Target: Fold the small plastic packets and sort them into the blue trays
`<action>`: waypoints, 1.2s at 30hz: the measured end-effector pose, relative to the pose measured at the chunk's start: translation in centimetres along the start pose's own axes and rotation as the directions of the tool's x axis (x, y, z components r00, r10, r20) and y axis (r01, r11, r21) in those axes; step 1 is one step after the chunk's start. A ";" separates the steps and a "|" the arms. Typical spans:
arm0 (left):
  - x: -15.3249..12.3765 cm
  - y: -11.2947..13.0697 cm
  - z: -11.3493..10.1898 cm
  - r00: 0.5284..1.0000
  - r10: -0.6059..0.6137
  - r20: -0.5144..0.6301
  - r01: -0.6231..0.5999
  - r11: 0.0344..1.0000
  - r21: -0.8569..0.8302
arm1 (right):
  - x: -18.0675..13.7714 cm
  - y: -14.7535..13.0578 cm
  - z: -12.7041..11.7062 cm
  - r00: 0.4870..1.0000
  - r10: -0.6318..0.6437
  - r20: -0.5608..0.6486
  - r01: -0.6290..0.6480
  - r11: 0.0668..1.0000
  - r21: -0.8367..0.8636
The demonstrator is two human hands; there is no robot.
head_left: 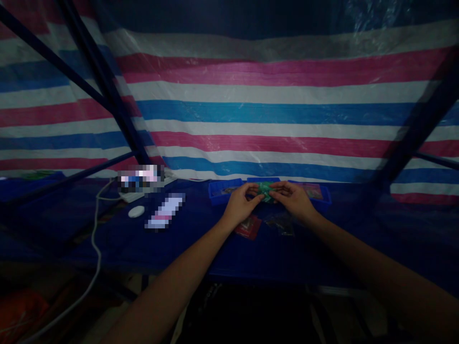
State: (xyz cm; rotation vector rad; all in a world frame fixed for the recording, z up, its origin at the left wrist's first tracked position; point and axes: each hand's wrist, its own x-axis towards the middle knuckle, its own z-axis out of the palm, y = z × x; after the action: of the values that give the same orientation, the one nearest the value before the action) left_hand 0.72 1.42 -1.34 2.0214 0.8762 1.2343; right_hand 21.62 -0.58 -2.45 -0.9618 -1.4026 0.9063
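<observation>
Pinched at the middle of the scene, just above the far part of the table: a green packet [266,191], small and crumpled, print unreadable in the dim light. On its left edge, the left hand [241,204], narrowed to a pinch with the thumb on top. On its right edge, the right hand [294,199], closed in the same narrow grip, knuckles up. Both forearms stretched in from the near edge, meeting at the packet. Just near of the hands, flat on the blue table cover [201,243]: a red packet [248,226] below the left wrist and a dark packet [281,223] beside it to the right, contents too dim to tell. Just beyond the hands, a row of three shallow blue trays: left tray [222,192], middle tray [263,180] mostly hidden behind the fingers, right tray [317,192] with something reddish inside. Well to the left, a small white round object [136,211] lying on the cover, with a white cable [95,239] curling past it and down off the near left edge. Farther back, a striped tarp [251,110] in pink, white and blue across the whole far side, crossed at the left by dark slanted poles [103,91]. At the near left corner, low down, something orange [21,310], too dark to make out.
</observation>
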 end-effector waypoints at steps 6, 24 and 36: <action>-0.2 0.6 -0.2 0.998 0.068 -0.002 -0.068 0.993 0.096 | -0.1 -0.7 -0.1 0.992 -0.059 -0.112 0.056 0.998 -0.031; -0.2 0.2 -0.1 0.998 0.003 0.069 -0.005 1.000 0.025 | -0.2 -0.1 0.3 0.997 -0.062 -0.036 0.059 0.995 -0.076; 0.0 -0.1 0.0 0.999 0.021 -0.031 -0.021 1.000 0.017 | 0.1 0.6 0.2 1.000 -0.003 -0.016 0.004 0.999 0.042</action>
State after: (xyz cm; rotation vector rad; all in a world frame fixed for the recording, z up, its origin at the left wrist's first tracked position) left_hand 0.71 1.51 -1.41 2.0344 0.8855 1.2770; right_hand 21.49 -0.25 -2.99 -0.9328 -1.3665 0.9198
